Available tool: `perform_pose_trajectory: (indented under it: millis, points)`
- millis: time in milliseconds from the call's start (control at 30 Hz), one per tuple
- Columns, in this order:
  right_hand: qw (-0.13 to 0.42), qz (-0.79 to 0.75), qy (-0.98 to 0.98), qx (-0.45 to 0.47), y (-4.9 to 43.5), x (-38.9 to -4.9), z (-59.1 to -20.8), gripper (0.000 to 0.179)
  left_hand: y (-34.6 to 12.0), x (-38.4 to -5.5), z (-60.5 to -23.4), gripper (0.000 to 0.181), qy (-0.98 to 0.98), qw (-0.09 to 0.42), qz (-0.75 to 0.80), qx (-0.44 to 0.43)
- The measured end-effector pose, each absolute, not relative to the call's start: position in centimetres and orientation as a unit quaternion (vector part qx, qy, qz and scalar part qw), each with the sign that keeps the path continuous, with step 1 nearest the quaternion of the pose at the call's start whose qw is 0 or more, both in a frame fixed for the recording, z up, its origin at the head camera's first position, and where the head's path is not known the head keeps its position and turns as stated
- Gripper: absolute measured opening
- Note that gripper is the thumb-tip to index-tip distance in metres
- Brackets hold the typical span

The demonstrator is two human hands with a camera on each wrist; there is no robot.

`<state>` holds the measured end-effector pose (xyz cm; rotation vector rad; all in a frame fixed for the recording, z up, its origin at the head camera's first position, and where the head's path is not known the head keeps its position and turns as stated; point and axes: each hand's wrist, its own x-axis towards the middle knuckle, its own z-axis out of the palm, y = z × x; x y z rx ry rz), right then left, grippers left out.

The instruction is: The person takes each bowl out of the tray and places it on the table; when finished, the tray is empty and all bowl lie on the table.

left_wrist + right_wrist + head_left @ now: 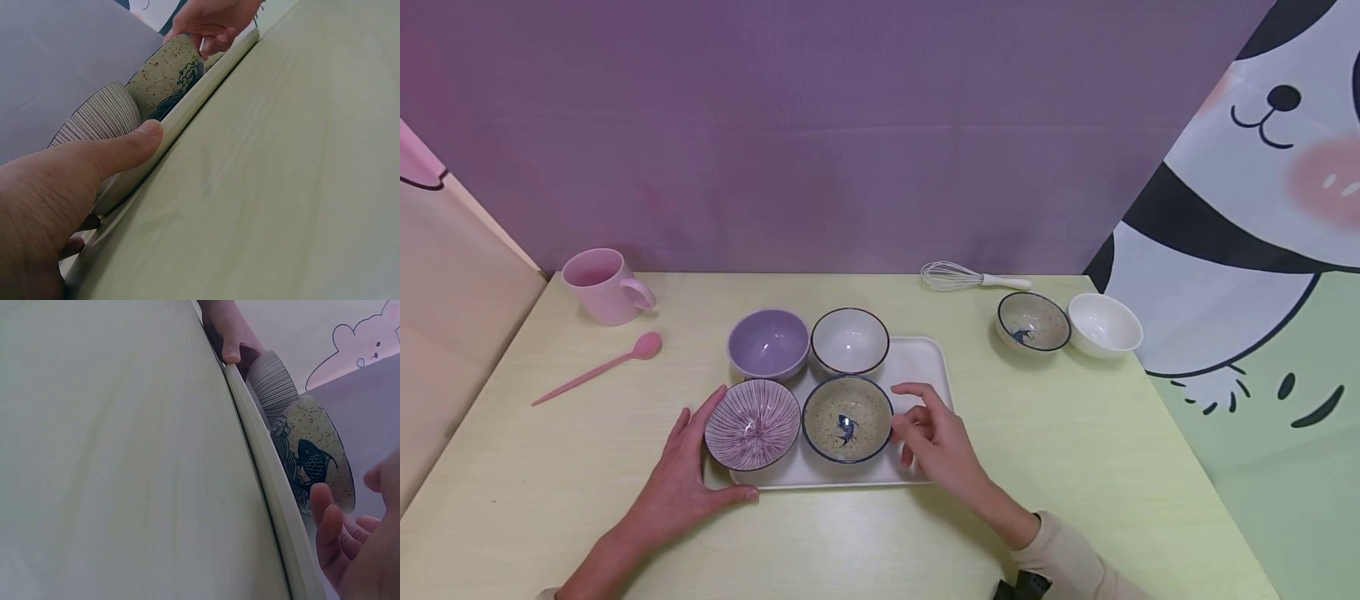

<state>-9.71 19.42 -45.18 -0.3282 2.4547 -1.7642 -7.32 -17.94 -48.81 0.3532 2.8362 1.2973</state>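
Observation:
On a white rectangular tray (921,362) stand a purple bowl (767,343), a white bowl with a dark rim (850,340), a striped bowl (752,425) and a speckled bowl with a blue fish (847,419). My left hand (688,471) is spread around the tray's front left corner. Its fingers lie along the striped bowl's left side, and its thumb (134,147) touches the tray's front edge. Beside the speckled bowl, my right hand (942,442) has loosely bent fingers, the thumb tip right at the rim; nothing is between its fingers.
A pink mug (601,287) and a pink spoon (602,367) are at the left. Toward the back right lie a white-handled whisk (970,277), a second speckled bowl (1033,321) and a plain white bowl (1105,325). A purple wall panel (820,167) rises behind the table.

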Motion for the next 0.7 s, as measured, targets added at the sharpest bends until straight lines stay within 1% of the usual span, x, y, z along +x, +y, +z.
perform_pose_trajectory:
  millis: [333,700]
  points:
    - [0.065,-0.573,0.808,-0.121,18.70,-9.86,-45.92,0.048,-17.90,-7.22,-48.76,0.143,0.906,0.010,0.412,0.100]
    - [0.062,-0.570,0.811,-0.117,18.38,-9.84,-45.99,0.048,-17.92,-7.24,-48.78,0.144,0.902,0.008,0.420,0.100]
